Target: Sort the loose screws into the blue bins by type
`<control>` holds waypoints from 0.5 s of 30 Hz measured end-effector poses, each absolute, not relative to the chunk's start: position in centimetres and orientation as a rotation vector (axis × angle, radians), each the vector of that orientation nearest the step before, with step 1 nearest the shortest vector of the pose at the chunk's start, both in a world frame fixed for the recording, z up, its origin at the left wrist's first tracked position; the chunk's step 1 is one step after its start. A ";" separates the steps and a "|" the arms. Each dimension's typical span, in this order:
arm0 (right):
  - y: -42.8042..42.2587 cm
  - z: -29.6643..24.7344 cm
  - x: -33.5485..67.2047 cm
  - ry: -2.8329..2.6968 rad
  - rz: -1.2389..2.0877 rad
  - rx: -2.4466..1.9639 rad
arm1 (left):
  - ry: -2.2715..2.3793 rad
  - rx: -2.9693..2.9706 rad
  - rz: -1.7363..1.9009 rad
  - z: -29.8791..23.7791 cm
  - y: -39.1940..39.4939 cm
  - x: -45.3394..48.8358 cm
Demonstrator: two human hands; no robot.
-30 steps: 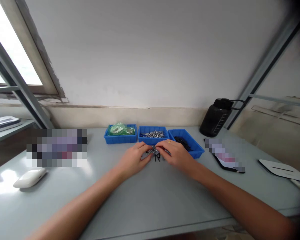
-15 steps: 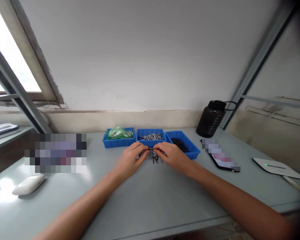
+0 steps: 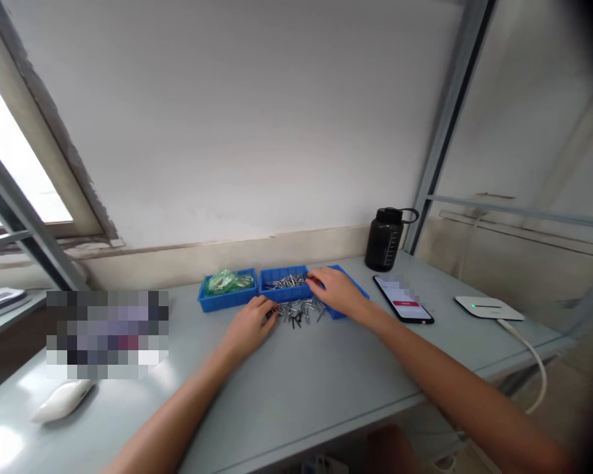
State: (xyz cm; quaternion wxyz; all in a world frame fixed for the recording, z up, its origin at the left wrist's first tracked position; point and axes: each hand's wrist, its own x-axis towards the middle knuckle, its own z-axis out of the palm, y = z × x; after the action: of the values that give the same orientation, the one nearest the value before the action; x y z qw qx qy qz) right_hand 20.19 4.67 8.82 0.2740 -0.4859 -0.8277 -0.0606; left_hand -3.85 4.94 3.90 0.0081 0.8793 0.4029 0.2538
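Three blue trays stand in a row near the wall. The left tray holds green plastic bags, the middle tray holds silver screws, and the right tray is mostly hidden by my right hand. A small pile of silver and dark screws lies on the grey table in front of the middle tray. My left hand rests curled at the pile's left edge, its fingertips touching the screws. My right hand hovers over the seam between the middle and right trays, fingers bent; whether it holds anything is hidden.
A black water bottle stands at the back right by a metal post. A phone lies right of the trays and a white router with a cable beyond it. A white mouse sits at the front left.
My right hand has lifted off the screw pile and moved back over the trays. My left hand stays at the pile. The view has swung up and to the right.
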 end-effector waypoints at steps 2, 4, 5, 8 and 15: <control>5.2 9.4 21.6 -2.205 -0.161 -1.415 | 1.279 2.744 0.744 3.5 5.3 -4.2; 5.4 9.5 22.9 -2.185 -0.157 -1.520 | 1.276 2.738 0.711 3.1 5.6 -4.4; 5.3 9.4 23.4 -2.170 -0.156 -1.574 | 1.270 2.734 0.701 2.9 5.7 -4.5; 4.4 9.1 24.0 -2.099 -0.167 -1.713 | 1.236 2.711 0.705 2.4 5.9 -4.6; 1.3 8.0 20.0 -2.088 -0.139 -1.643 | 1.210 2.609 0.900 1.3 6.6 -4.0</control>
State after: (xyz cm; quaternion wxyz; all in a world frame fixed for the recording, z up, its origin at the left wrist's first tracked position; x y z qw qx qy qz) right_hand 20.00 1.34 7.96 0.2381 -0.5999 -0.7621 -0.0509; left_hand -4.04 6.60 1.33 0.0639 0.8641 0.4006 0.2981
